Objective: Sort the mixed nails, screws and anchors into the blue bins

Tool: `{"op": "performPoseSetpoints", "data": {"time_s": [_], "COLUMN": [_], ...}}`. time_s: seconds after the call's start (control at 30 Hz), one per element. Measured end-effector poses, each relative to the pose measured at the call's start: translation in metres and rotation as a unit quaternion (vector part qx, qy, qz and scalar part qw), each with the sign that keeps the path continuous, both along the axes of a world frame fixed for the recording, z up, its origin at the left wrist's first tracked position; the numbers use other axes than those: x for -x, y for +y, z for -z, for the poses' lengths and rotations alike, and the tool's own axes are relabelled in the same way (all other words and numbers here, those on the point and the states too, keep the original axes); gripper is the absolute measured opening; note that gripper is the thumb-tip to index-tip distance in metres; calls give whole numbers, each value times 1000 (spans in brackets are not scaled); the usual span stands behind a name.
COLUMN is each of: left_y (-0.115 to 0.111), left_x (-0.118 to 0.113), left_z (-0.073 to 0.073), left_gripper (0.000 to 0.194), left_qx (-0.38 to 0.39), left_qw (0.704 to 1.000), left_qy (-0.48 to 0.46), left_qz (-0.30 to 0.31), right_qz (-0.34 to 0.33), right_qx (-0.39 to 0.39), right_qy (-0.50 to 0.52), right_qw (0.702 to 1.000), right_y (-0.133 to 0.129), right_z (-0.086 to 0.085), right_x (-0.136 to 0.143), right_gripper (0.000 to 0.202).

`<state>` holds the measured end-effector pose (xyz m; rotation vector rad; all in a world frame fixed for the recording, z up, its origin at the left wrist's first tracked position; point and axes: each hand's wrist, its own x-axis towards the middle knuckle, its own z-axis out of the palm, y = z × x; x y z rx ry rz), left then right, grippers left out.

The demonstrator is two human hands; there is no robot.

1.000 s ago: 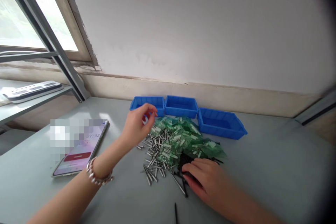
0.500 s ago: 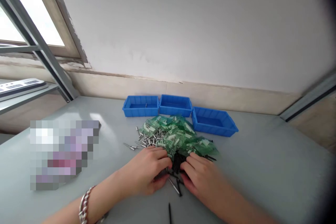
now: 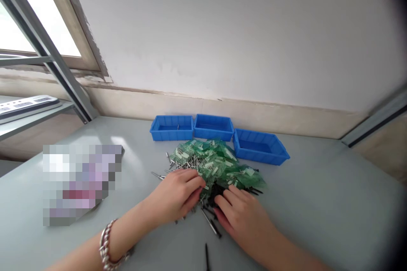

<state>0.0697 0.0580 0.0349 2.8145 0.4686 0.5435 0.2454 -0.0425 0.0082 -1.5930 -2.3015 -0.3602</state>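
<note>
Hardware is sprawling all over the pale grey bench (image 3: 318, 203) in front of us, and we're working both hands around the near side of the heap. Thin silver metal pins (image 3: 192, 162) are poking out on the left, crinkly green see-through plastic packets with pale slips (image 3: 219, 165) are covering the middle and the far right, and a dark clump of black screws (image 3: 215, 192) is sitting at the near edge, between our hands.

Our left hand (image 3: 179, 190) is hovering over or resting on the silver pins, fingers bending inward with the tips close to the packets. Thumb and fingers are looking bunched up, but we honestly can't tell if they're pinching anything. Our right hand (image 3: 238, 209) is curling over the right side of the black clump, fingertips at it; whether it's gripping a piece, we can't tell either.

One longer silver rod (image 3: 208, 220) is lying just below the clump, and a lone black spike-like piece (image 3: 207, 256) is pointing up from the bottom edge of our view. Behind the heap, three blue plastic bins (image 3: 260, 155) are lining up near the wall, the left one holding a tiny silver piece (image 3: 178, 127). We're also wearing a beaded silvery bracelet (image 3: 106, 241) on the left wrist.
</note>
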Motion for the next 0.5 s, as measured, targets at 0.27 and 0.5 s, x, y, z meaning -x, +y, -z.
{"op": "performPoseSetpoints", "data": {"time_s": [0.27,0.5], "left_y": [15,9], "left_x": [7,1], "left_z": [-1,7], "left_gripper": [18,19], "left_qx": [-12,36], "left_qw": [996,998], "left_qy": [-35,1], "left_qz": [-80,-50], "right_qz": [-5,-63], "right_qx": [-1,-2], "right_qy": [-19,88], "right_qw": [1000,994], "right_y": [0,2], "right_z": [-1,-7], "right_x": [2,-2], "right_gripper": [12,17]}}
